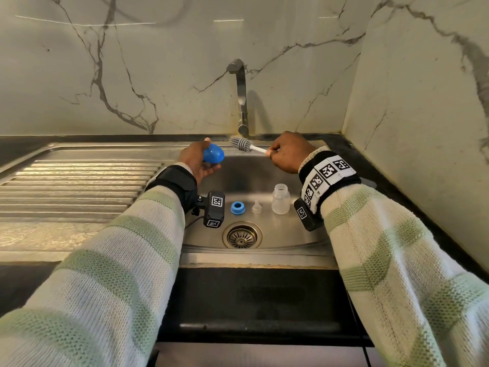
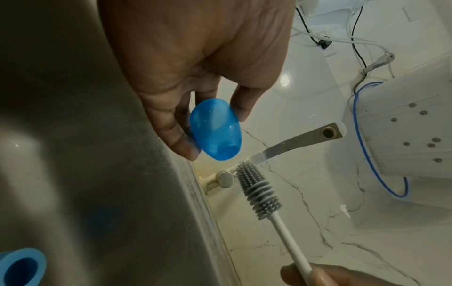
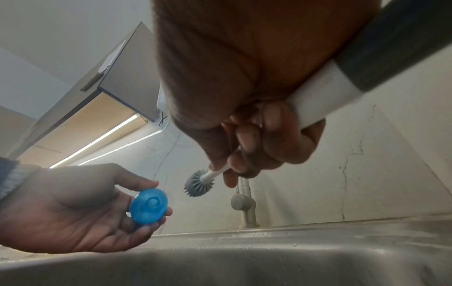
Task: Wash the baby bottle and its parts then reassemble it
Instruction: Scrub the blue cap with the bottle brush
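Note:
My left hand [image 1: 197, 162] holds the blue bottle cap [image 1: 213, 156] [image 2: 215, 129] [image 3: 149, 206] between thumb and fingers above the sink's back left. My right hand [image 1: 287, 152] grips the white handle of a grey silicone bottle brush [image 1: 242, 144] [image 2: 257, 190] [image 3: 198, 182]. The brush head points left at the cap, a short gap away, under the tap. On the sink floor stand the blue collar ring [image 1: 237, 207] [image 2: 20, 268], the clear teat [image 1: 256, 207] and the open clear bottle [image 1: 280, 198].
The steel sink [image 1: 264, 176] has a round drain [image 1: 242, 235] at its front. A tap [image 1: 240, 96] [image 3: 244, 205] rises at the back; no water is seen running. A ribbed draining board [image 1: 79, 186] lies to the left, marble walls behind and to the right.

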Demonstrator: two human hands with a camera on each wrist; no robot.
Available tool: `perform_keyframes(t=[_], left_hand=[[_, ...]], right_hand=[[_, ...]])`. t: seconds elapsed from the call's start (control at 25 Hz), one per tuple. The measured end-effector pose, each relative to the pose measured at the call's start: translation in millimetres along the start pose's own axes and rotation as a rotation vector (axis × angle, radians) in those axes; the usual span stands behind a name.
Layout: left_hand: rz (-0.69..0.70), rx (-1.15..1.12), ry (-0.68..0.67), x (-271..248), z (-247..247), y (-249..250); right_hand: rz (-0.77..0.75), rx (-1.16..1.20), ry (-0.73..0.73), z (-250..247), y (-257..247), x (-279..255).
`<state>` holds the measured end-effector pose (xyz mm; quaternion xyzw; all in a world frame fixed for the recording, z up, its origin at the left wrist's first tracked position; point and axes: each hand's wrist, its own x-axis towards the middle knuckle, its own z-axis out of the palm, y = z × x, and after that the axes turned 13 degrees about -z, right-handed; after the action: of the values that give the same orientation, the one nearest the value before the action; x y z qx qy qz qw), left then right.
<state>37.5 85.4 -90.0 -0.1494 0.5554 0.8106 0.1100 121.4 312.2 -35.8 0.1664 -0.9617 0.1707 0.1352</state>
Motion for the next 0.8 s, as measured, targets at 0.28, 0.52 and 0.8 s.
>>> perform_keyframes(t=[0.28, 0.52, 0.8], left_hand=[[0.015, -0.005, -0.038, -2.2, 2.5, 0.1], [0.052, 0.078, -0.108, -3.8, 2.8, -3.6], [0.158, 0.317, 0.068, 7.8, -1.5, -5.5]], right_hand=[[-0.063, 0.043, -0.027, 4.8, -3.5, 1.0], [-0.044, -0.041, -0.068, 8.3, -6.3, 2.3], [-0.089, 0.046, -0.123, -2.1, -0.9, -4.2]])
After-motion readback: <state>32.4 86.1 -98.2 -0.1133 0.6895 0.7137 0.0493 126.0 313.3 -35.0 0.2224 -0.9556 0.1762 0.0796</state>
